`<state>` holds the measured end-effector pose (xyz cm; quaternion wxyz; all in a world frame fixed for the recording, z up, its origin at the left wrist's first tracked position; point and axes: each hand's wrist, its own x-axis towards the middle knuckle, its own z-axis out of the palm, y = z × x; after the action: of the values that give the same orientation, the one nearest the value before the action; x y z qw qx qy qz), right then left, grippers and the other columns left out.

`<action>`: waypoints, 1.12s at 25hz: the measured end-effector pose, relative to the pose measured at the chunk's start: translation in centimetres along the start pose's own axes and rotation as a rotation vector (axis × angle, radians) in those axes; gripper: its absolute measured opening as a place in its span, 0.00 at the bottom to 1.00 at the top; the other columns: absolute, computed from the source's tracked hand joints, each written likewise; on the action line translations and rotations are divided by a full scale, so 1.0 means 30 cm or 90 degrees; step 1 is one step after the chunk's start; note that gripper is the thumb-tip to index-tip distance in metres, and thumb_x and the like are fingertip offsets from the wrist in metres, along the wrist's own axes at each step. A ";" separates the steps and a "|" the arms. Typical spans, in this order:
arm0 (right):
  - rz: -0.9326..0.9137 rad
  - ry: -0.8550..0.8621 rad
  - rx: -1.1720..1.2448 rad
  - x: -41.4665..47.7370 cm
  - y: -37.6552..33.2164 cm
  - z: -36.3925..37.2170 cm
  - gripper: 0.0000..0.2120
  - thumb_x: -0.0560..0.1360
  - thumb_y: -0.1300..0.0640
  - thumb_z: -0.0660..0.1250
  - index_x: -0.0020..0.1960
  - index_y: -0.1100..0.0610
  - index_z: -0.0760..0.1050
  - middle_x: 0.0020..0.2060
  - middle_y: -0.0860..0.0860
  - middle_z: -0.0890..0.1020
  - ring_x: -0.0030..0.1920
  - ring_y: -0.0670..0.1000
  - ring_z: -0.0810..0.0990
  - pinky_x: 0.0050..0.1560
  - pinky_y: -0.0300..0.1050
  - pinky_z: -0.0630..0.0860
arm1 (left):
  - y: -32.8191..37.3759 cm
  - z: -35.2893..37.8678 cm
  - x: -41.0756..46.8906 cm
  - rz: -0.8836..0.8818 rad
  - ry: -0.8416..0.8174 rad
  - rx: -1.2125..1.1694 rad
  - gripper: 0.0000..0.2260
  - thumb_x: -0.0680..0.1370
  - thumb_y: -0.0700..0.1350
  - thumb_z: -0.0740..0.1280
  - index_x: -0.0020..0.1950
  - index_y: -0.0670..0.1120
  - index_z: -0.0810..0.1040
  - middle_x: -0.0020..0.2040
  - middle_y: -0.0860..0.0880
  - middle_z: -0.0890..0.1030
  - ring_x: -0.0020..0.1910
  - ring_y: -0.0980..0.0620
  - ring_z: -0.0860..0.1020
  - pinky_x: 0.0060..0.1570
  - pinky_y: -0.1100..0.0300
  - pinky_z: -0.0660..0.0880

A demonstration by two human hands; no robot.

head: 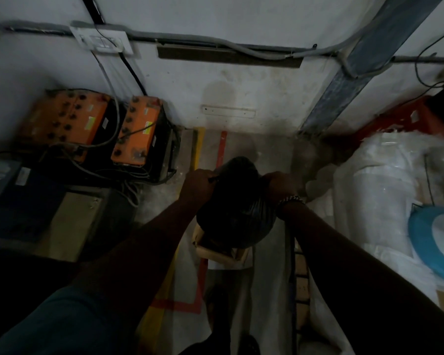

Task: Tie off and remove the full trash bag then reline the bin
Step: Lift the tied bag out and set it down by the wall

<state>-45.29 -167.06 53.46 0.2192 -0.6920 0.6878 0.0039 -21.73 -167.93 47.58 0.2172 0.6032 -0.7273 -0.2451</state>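
Observation:
A full black trash bag (237,213) hangs in the middle of the head view, above a small beige bin (222,253) that stands on the floor. My left hand (199,187) grips the bag's top edge on the left side. On the right side my right hand (283,184) grips the top edge as well, a metal bracelet on its wrist. The bag's lower part hides most of the bin's opening. The scene is dim and the fingers are hard to make out.
Two orange-topped batteries (136,131) with cables stand by the wall at left, near a dark box (23,201). A large white sack (385,201) and a blue fan (436,242) crowd the right. Yellow and red floor tape (198,147) runs under the bin.

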 end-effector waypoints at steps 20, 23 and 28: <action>0.109 -0.069 0.098 -0.029 0.028 0.155 0.14 0.76 0.56 0.70 0.59 0.61 0.81 0.57 0.60 0.83 0.58 0.61 0.80 0.58 0.50 0.77 | -0.074 0.077 -0.076 -0.109 -0.149 0.000 0.26 0.78 0.41 0.72 0.75 0.42 0.72 0.69 0.39 0.78 0.68 0.42 0.76 0.68 0.57 0.68; 0.112 -0.078 0.126 -0.052 0.015 0.162 0.14 0.75 0.56 0.71 0.59 0.59 0.81 0.57 0.59 0.83 0.58 0.59 0.81 0.59 0.51 0.78 | -0.049 0.084 -0.095 -0.165 -0.173 -0.011 0.26 0.78 0.44 0.72 0.75 0.44 0.73 0.70 0.42 0.78 0.68 0.44 0.76 0.67 0.58 0.69; 0.032 -0.076 0.116 -0.109 -0.038 0.148 0.19 0.76 0.59 0.70 0.67 0.56 0.78 0.65 0.57 0.80 0.65 0.58 0.78 0.63 0.45 0.72 | -0.016 0.104 -0.147 -0.172 -0.197 -0.001 0.26 0.79 0.45 0.71 0.76 0.43 0.71 0.72 0.41 0.76 0.70 0.42 0.75 0.68 0.53 0.71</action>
<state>-43.06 -162.63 50.79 0.3215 -0.6505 0.6880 -0.0119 -22.50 -163.36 44.75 0.0686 0.6503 -0.6641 -0.3625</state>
